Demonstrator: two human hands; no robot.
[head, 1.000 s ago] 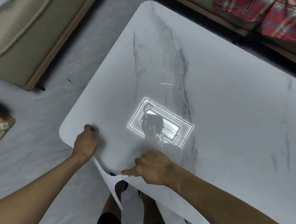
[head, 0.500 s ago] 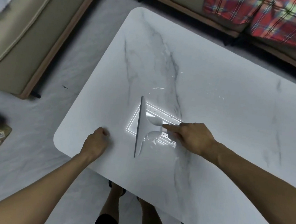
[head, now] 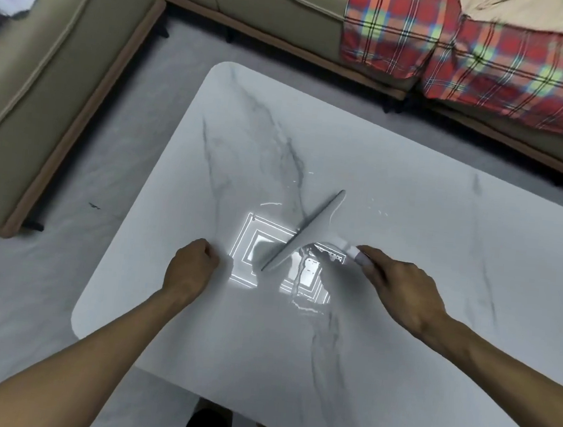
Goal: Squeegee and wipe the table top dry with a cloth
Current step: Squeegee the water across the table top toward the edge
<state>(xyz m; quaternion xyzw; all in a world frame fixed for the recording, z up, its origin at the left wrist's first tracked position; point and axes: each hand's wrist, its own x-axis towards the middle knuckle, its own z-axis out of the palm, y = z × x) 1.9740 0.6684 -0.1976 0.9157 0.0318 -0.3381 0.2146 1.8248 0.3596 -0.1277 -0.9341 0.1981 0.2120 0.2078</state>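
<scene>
White marbled table top (head: 399,328), puddled: we note right hand (head: 400,290) gripping grey plastic squeegee (head: 309,229), left hand (head: 191,265) fisted empty; wiping pending.

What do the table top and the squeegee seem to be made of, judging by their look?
The table top looks like polished marble or a marble-look slab: grey veins on white, and a sharp bright reflection. Real stone or print, I cannot tell. The squeegee looks like matte pale grey plastic, moulded in one smooth piece; its blade edge is not visible.
</scene>
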